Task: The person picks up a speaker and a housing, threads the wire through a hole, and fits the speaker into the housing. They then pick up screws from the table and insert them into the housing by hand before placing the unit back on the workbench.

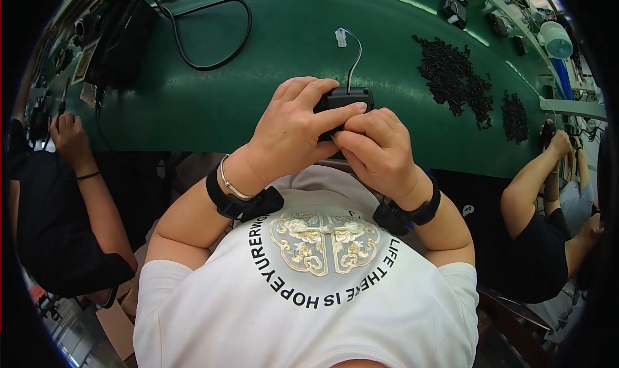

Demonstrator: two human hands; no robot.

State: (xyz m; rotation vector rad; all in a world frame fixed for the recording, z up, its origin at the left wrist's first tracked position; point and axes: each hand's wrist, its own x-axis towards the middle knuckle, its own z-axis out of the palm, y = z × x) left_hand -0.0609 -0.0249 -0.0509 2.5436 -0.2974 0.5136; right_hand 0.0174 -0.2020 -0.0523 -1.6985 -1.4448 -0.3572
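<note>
Left hand is curled over a small black case, fingers bent around it and one finger laid across its face. My right hand has its fingers folded in against the near right side; the tips are hidden, so I cannot tell what, if anything, they grip. The case sits between both hands at the near edge of the green bench; a slip of my left hold could drop it over that edge. Pressing off-centre might also tilt it or pinch a fingertip. My own fingers stand in the way, covering much of it.

From its far side a thin pale lead bends up to a white connector; turning the case carelessly could strain that lead at its root. Off to the right lie a small heap and, beyond it, a larger heap of black pieces, which a sweeping sleeve could scatter. A black cable loops across the far left, near a dark box.
</note>
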